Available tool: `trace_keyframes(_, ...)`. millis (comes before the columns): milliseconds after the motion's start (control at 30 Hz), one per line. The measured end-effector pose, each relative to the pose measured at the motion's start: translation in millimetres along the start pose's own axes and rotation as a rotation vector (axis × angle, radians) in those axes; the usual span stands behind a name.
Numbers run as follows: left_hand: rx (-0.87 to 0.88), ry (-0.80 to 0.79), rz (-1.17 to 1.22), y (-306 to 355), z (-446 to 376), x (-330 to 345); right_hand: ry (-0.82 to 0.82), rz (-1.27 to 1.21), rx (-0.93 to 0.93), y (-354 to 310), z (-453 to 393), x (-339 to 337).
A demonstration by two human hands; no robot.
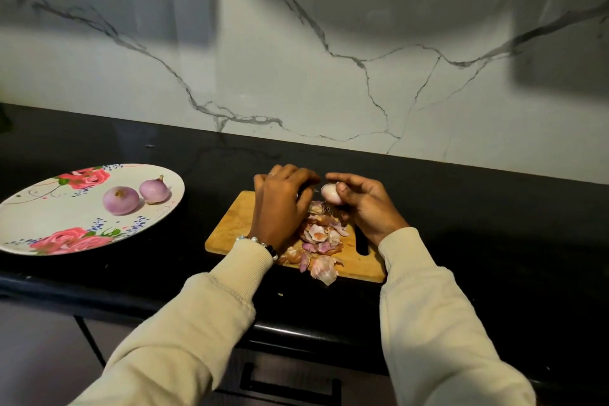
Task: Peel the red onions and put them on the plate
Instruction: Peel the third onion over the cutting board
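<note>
My right hand holds a pale, peeled red onion between thumb and fingers above the far end of the wooden cutting board. My left hand is beside it with fingers curled round a dark thing that looks like a small knife, mostly hidden, its tip pointing at the onion. Two peeled purple onions lie on the floral plate at the left. Loose onion skins are piled on the board between my wrists.
The black counter runs along a white marble-pattern wall. Some skins hang over the board's near edge. A drawer with a dark handle sits under the counter's front edge.
</note>
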State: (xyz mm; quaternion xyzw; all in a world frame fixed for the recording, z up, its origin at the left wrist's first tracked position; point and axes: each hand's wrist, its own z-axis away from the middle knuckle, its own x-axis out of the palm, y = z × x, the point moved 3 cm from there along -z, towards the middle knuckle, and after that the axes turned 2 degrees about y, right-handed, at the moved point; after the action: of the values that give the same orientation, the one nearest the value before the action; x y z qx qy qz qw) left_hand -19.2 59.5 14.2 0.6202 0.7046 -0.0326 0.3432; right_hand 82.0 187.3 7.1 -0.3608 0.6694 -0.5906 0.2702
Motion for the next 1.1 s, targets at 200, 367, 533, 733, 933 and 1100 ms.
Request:
trace_keyframes(200, 0.049, 0.021, -0.060, 5, 0, -1, 0.020, 0.005, -0.001, 1, -2, -1)
trace_keyframes(367, 0.200, -0.031, -0.102, 6, 3, 2, 0.009, -0.005, 0.012, 1, -1, -1)
trace_keyframes(533, 0.267, -0.046, -0.188, 8, 4, 6, 0.031, 0.029, 0.041, 1, 0, 1)
trace_keyframes(733, 0.271, -0.038, -0.211, 9, 4, 7, 0.025, 0.045, 0.053, 3, 0, 2)
trace_keyframes(933, 0.076, 0.023, -0.001, 5, 1, 1, 0.003, -0.039, 0.075, 0, 2, 3)
trace_keyframes(1100, -0.131, 0.092, 0.187, -2, -2, -2, 0.001, -0.136, 0.089, -2, 1, 1)
